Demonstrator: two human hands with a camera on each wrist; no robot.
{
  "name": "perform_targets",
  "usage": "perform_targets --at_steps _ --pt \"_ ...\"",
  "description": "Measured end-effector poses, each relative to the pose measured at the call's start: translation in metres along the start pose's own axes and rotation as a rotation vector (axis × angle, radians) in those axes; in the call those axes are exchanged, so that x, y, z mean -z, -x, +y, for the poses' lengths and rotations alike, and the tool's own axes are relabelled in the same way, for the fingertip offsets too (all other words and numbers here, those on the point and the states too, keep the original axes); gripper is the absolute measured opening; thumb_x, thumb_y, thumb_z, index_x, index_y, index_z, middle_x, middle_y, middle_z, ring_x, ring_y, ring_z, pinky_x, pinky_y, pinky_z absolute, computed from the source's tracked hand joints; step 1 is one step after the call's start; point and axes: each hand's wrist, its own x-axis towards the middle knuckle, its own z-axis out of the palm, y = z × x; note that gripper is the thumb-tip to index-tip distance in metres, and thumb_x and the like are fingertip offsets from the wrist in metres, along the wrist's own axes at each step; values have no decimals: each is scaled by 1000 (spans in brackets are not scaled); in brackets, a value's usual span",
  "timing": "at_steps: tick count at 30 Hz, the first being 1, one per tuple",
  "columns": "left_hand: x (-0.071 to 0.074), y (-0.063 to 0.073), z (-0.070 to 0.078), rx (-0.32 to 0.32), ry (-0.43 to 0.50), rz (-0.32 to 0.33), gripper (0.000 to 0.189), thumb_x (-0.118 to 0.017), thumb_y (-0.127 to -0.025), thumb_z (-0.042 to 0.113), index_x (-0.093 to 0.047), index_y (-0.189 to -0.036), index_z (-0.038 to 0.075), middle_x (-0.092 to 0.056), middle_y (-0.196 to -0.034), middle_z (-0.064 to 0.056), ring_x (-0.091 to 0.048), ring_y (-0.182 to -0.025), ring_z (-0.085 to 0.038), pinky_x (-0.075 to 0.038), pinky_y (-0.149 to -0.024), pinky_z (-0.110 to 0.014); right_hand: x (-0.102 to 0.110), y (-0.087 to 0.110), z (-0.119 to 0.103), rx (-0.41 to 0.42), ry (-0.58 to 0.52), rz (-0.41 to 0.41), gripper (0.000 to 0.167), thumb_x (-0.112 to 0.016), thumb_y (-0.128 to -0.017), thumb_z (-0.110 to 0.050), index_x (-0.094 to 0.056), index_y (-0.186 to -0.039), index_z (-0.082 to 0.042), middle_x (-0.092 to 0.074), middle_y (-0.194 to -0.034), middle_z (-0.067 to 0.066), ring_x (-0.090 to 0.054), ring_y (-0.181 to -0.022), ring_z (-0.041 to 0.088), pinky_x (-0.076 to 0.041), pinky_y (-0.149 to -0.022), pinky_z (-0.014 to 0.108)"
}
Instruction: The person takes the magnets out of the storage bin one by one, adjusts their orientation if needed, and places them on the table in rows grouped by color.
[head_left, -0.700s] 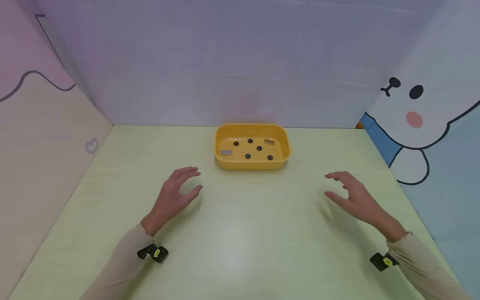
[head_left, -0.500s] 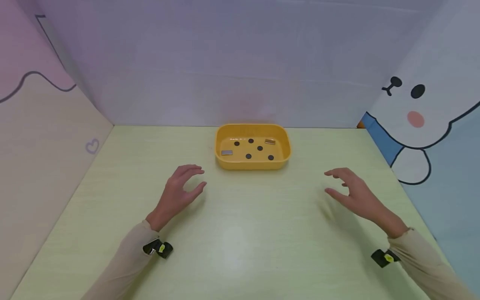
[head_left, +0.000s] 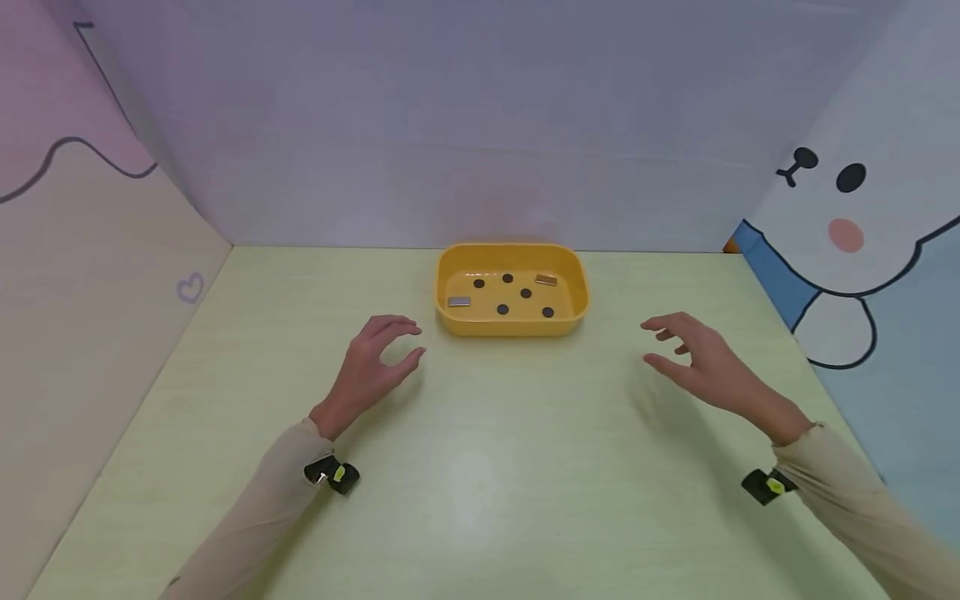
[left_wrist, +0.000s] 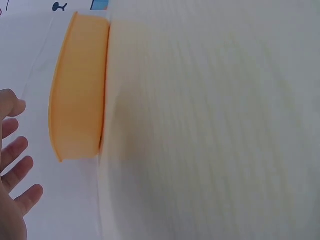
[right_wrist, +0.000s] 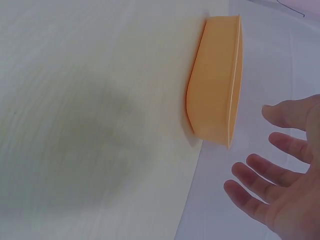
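A yellow tray (head_left: 512, 327) with rounded corners stands at the back of the table. Several dark round discs (head_left: 502, 309) lie spread over its floor, along with a silvery rectangular piece (head_left: 459, 302) at the left and a coppery, shiny one (head_left: 547, 280) at the upper right. My left hand (head_left: 367, 367) hovers over the table in front of the tray's left end, fingers loosely bent and holding nothing. On the other side, my right hand (head_left: 708, 367) is held up to the right of the tray, thumb and fingers apart. In both wrist views only the tray's outer wall shows.
The pale wooden table (head_left: 480, 483) meets a whitish back wall (head_left: 480, 133) just behind the tray. Printed panels flank it, the right one (head_left: 885, 250) with a cartoon face. A small black camera (head_left: 341, 477) sits on each wrist.
Both hands have moved forward over the table toward the tray; the left has also shifted right. The tray and its contents keep their arrangement, while the whole head view has shifted slightly.
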Motion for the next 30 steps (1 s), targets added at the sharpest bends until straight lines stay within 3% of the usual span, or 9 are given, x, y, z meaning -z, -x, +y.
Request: perform_targets --at_steps 16,30 --pt "-12 -22 -4 6 40 -30 26 -75 -81 16 -68 -104 6 -62 -108 -2 -54 -106 -18 -46 -91 -36 0 -34 -12 14 -40 -100 34 -64 -90 -12 -54 -121 -4 -56 -117 13 -55 -103 30 -49 -79 49" --pt "-22 -35 -15 -65 48 -15 24 -76 -78 12 -68 -100 5 -62 -104 -2 -54 -103 -18 -45 -91 -33 3 -58 -16 33 6 -137 31 -64 -90 -13 -56 -119 -4 -57 -115 11 -54 -102 27 -49 -80 48"
